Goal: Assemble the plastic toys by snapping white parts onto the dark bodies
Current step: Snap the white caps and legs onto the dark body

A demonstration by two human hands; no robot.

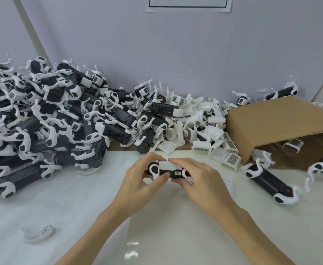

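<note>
Both my hands hold one dark toy body (171, 172) with white leg joints, just above the white table mat in the middle of the view. My left hand (137, 178) grips its left end, thumb under the body and fingers over the top. My right hand (197, 178) grips the right end, its fingers on a white cover part (167, 165) that lies on top of the body. Loose white cover parts (204, 123) are heaped behind my hands against the wall.
A big heap of dark toys with white legs (47, 119) fills the left side. An open cardboard box (277, 127) lies on its side at the right, with two more toys (267, 180) in front of it. One single white leg piece (40, 233) lies near left.
</note>
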